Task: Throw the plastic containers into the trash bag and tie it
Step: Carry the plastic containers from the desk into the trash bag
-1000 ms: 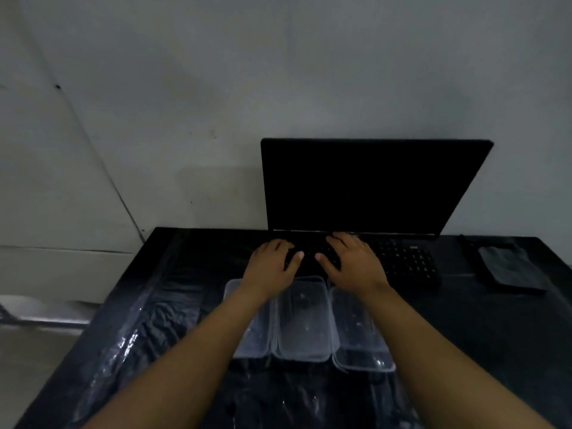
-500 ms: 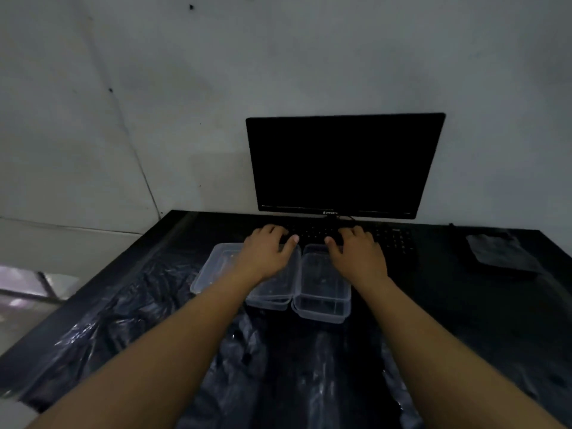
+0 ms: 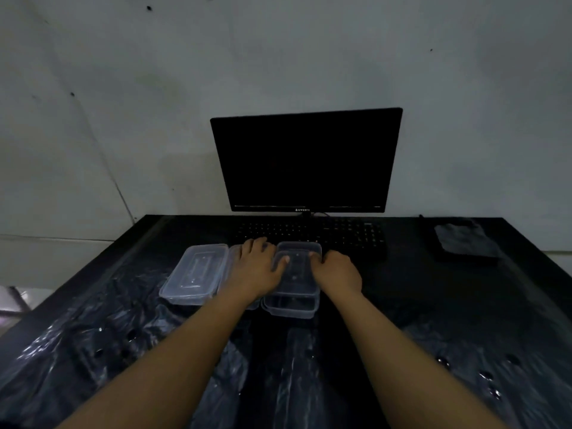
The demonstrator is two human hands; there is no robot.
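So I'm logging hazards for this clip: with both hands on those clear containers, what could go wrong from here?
The left hand and right hand seem to hold the stacked containers only by the sides; the upper one could slide off on lifting. The keyboard lies just behind the fingers, so a forward slip could knock it. The trash bag lies flat and crumpled with no visible opening, so throwing now could miss.
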